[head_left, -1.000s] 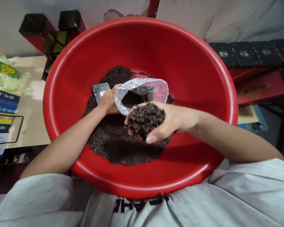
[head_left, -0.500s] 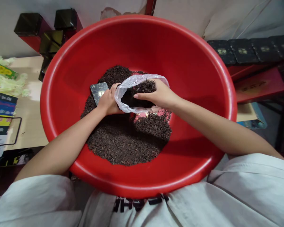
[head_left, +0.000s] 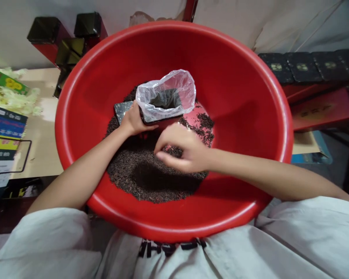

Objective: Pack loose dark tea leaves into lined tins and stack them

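Observation:
My left hand [head_left: 133,120] grips a tin lined with a clear plastic bag [head_left: 165,95]; dark leaves show inside the bag. Below and right of it, my right hand [head_left: 184,149] hovers over the loose tea leaves [head_left: 151,182], fingers curved and thumb apart, with a gap between them and nothing visibly held. Motion blurs its edges a little. A dark patterned lid [head_left: 122,110] lies on the leaves just left of my left hand. To the right of the tin, a pink-red panel [head_left: 196,114] is partly strewn with leaves. All of this is within a large red basin [head_left: 241,97].
Dark-topped red tins [head_left: 304,68] stand in a row at the right, above a red box [head_left: 322,110]. Several open tins [head_left: 45,31] stand behind the basin at left. Flowers [head_left: 14,97] and printed boxes [head_left: 4,128] lie on the left table [head_left: 48,116].
My right hand has left the bag's mouth and dropped toward the leaves in the basin. The bag's mouth now stands more open, with the tin tilted and slightly higher in view.

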The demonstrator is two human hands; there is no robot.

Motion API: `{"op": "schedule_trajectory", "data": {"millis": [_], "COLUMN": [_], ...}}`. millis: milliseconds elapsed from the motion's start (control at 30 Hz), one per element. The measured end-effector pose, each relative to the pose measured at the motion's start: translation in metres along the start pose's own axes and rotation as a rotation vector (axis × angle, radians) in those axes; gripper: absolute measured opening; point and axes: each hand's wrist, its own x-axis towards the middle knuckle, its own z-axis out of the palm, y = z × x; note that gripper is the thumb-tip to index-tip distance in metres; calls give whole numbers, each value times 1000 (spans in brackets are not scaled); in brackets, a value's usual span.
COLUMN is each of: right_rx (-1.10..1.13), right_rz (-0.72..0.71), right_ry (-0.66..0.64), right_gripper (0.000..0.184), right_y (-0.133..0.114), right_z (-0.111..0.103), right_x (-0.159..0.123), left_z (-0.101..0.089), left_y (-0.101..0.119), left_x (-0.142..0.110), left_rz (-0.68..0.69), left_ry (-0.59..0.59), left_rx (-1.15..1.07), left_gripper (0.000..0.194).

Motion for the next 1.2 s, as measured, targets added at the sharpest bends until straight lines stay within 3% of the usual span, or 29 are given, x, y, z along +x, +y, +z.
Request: {"op": "schedule_trajectory", "data": {"millis": [100, 167, 300, 367, 500, 633, 700, 767, 867, 1000, 1200], "right_rx": [-29, -123, -267, -290, -371, -459, -456, -427, -457, -490, -455], "right_rz": [156, 328, 537, 563, 534, 532, 616, 802, 994, 999, 979], "right_ry": [-415, -589, -768, -803, -649, -411, -312, -238, -146, -64, -183], "right_gripper": [17, 24, 69, 73, 65, 72, 78, 85, 84, 81, 98], "right_y": [14, 24, 36, 43, 71, 104, 112, 113, 110, 107, 113], "right_z": [43, 67, 88, 89, 87, 104, 124, 148, 182, 194, 154], "right_x": [-17, -30, -53, -55, -31, 25, 57, 86, 114, 121, 93], "left_z": [-7, -12, -17, -19, -30, -43, -47, -48, -48, -52, -64], "left_y": [5, 8, 11, 13, 18, 16, 14, 14, 16, 11, -15], "left_x": [2, 3, 5, 6, 10, 16, 18, 18, 17, 18, 21], "left_rz": [-29, -42, -181, -271, -310, -267, -256, -256, -309, -379, -268], "left_ry": [-16, -5, 158, 256, 343, 417, 394, 355, 358, 401, 472], "left_rx": [12, 8, -13, -19, -3, 40, 49, 72, 113, 60, 64], "left_gripper": [87, 92, 101, 102, 104, 104, 102, 103, 104, 104, 105]}}
